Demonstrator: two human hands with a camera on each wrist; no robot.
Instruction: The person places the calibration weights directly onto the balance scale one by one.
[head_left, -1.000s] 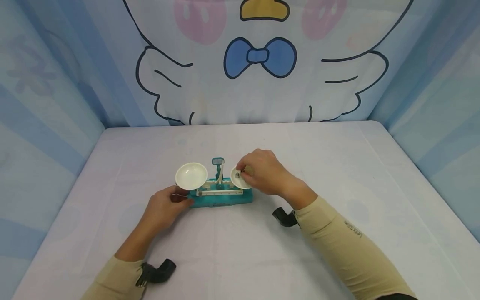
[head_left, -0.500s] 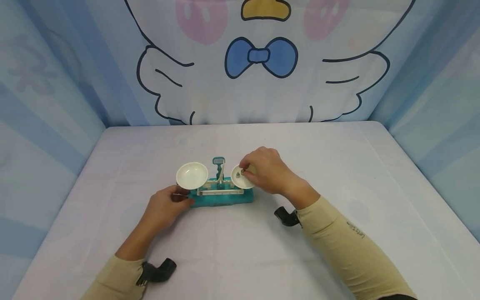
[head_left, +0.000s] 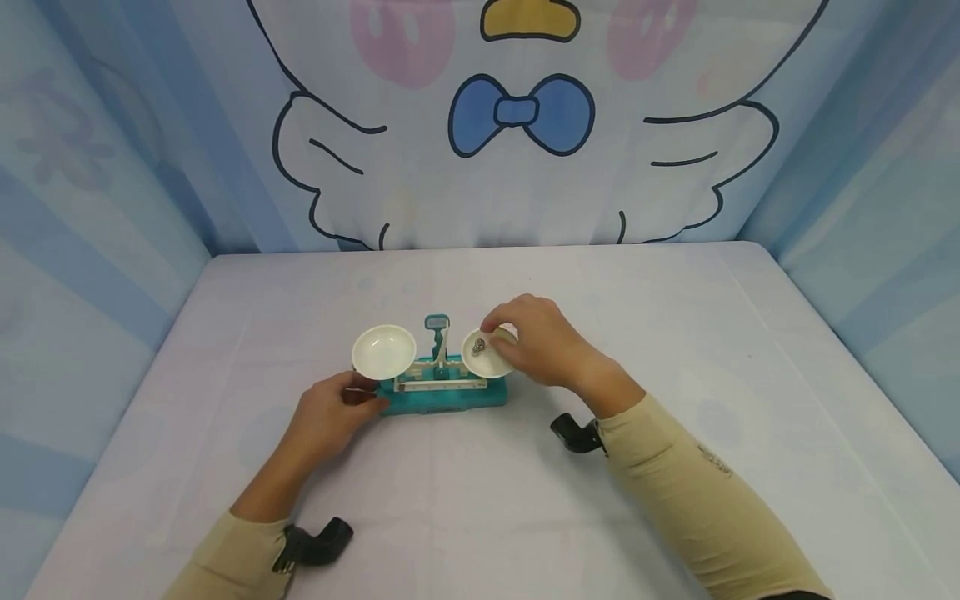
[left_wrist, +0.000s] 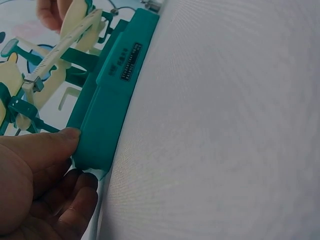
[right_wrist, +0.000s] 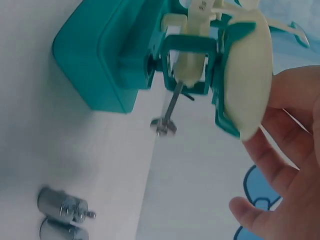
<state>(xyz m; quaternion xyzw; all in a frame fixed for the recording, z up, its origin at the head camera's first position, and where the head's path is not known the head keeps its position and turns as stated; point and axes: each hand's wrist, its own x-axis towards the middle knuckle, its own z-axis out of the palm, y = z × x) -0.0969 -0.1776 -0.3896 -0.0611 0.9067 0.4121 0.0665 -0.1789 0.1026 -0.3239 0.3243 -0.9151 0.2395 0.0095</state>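
Note:
A teal toy balance scale (head_left: 442,400) with two white pans stands on the table. My left hand (head_left: 330,417) grips its left end, thumb (left_wrist: 67,142) on the side of the base and fingers curled below it. In the left pan (head_left: 383,352) nothing lies. Two small metal weights (head_left: 478,346) rest close together in the right pan (head_left: 487,364). Over that pan's right side my right hand (head_left: 543,342) hovers with loosely bent, parted fingers, holding nothing. The right wrist view shows its fingers (right_wrist: 272,165) right at the pan's edge.
Silver cylindrical weights (right_wrist: 62,205) with a knob sit on the white cloth beyond the scale's right end, hidden in the head view. A metal adjusting nut (right_wrist: 163,127) sticks out from the beam. Printed curtains (head_left: 517,192) close off the table's back and sides.
My right hand has let go of a small weight in the right pan, beside another one there, and drawn slightly right. The left hand has stayed on the base.

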